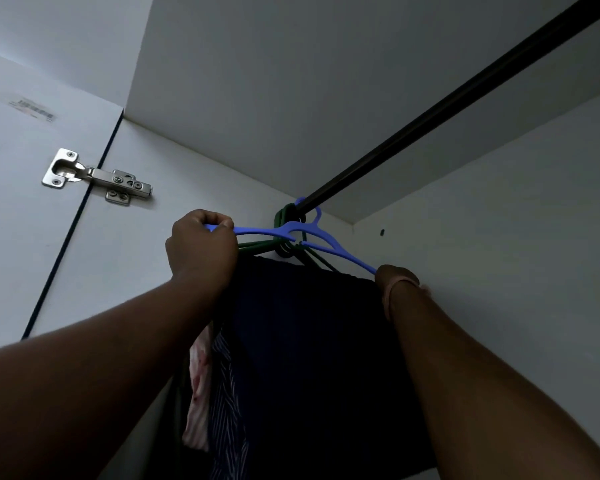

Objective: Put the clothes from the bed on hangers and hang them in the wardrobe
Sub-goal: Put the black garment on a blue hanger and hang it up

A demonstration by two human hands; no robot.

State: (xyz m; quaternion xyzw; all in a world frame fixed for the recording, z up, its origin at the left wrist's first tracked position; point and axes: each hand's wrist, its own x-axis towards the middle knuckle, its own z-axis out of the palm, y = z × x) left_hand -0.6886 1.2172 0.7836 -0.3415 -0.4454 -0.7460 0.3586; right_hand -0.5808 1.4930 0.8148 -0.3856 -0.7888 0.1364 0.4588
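Left hand point(201, 249): I grip one end of the blue hanger point(293, 233).
Right hand point(397, 280): I hold its other end, fingers seemingly curled.
Hook: over the dark rail point(440, 114), beside green hangers point(284, 220).
Below: dark garment point(312, 341), striped shirt point(227, 393).
Door: metal hinge point(96, 176).

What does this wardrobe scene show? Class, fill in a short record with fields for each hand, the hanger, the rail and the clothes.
left hand: grips one end of the blue hanger
right hand: holds the other end
blue hanger hook: round the dark rail, at its wall end
green hangers: on the rail behind the blue one
clothes: dark garment hanging below, striped one beside it
door hinge: upper left
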